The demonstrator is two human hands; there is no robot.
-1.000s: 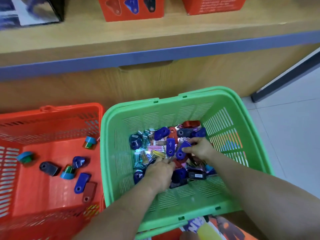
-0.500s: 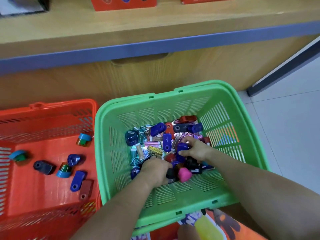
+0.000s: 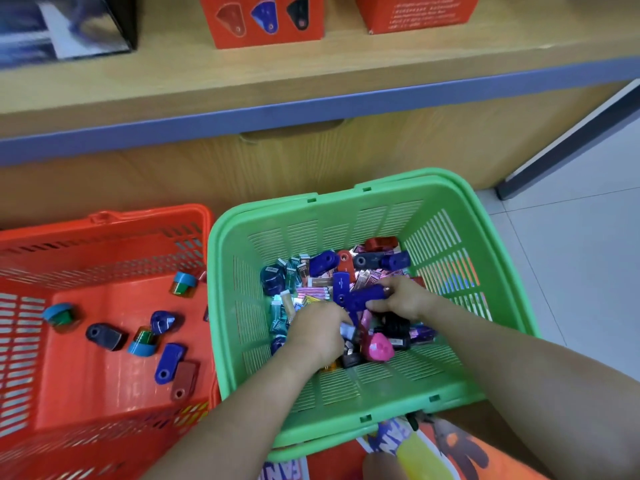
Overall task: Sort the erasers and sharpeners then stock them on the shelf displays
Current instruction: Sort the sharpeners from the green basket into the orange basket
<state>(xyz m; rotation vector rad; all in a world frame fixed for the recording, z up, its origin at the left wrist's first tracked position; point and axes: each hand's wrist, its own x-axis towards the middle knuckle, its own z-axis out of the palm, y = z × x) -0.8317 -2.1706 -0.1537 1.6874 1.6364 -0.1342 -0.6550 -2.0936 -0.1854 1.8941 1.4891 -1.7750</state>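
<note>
Green basket [image 3: 346, 386]: holds mixed pile [image 3: 311, 291] of erasers and sharpeners. Right hand [image 3: 403, 299], inside the basket, fingers curled round blue sharpener [image 3: 363, 299] above the pile. Left hand [image 3: 318, 332], inside beside it, fingers curled into pile; what they hold, if anything, cannot be told. Red basket [image 3: 104, 216], left of green basket: sorted sharpeners [image 3: 169, 362]

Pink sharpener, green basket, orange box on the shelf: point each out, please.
pink sharpener [image 3: 379, 348], head view, middle of its top face
green basket [image 3: 346, 230], head view, far slotted wall
orange box [image 3: 263, 19], head view, front face with the pictured sharpeners
</note>
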